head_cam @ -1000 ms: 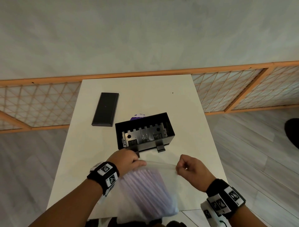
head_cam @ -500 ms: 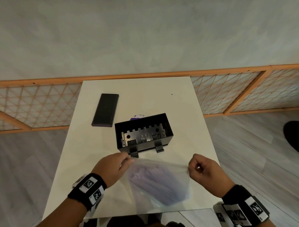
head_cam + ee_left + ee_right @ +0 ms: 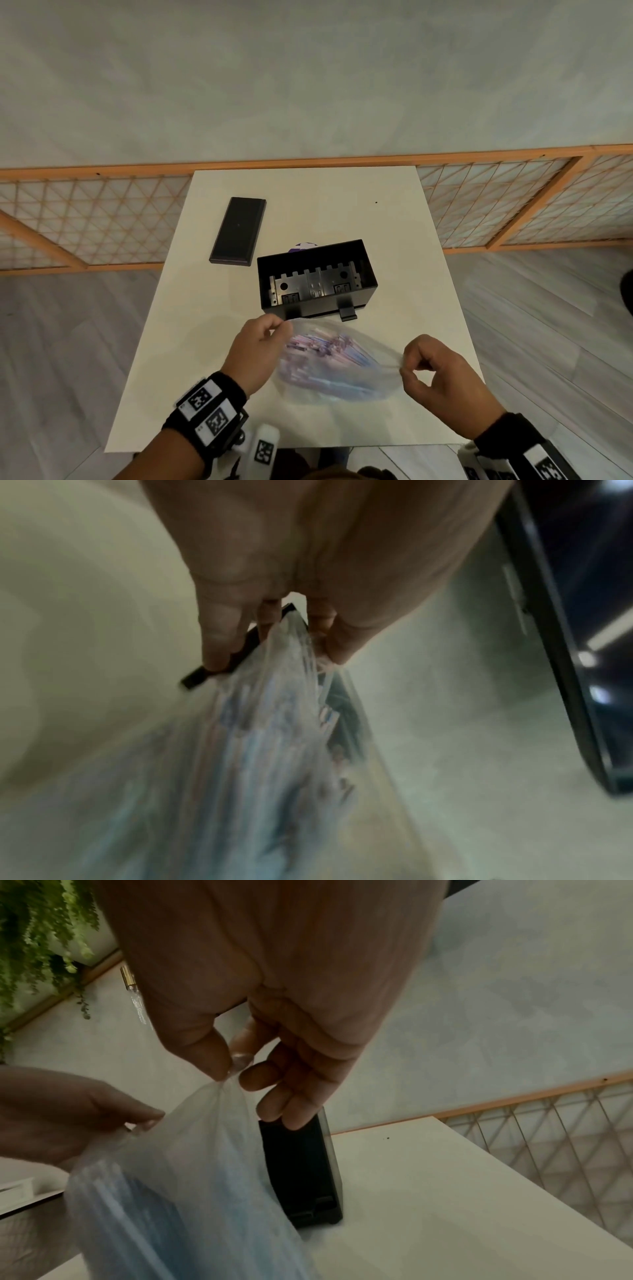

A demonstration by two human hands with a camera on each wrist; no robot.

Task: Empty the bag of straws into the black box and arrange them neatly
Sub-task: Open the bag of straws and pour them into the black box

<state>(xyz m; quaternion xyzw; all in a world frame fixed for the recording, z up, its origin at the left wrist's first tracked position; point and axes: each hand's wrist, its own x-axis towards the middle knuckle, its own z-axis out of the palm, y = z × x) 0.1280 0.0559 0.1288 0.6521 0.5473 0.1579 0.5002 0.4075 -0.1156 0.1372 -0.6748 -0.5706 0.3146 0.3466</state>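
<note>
- Clear plastic bag (image 3: pixel 337 368) of pastel straws (image 3: pixel 322 344) hangs over the white table (image 3: pixel 404 260), just short of the open black rectangular box (image 3: pixel 317 278).
- Left hand (image 3: pixel 258 346) and right hand (image 3: pixel 442 375) each pinch 1 side of its mouth, 2 grips stretching it open.
- Risk: tipping from here could scatter straws beside the box.

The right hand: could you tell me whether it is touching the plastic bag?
Touching. The right wrist view shows the right hand pinching the plastic bag edge between thumb and fingers.
</note>
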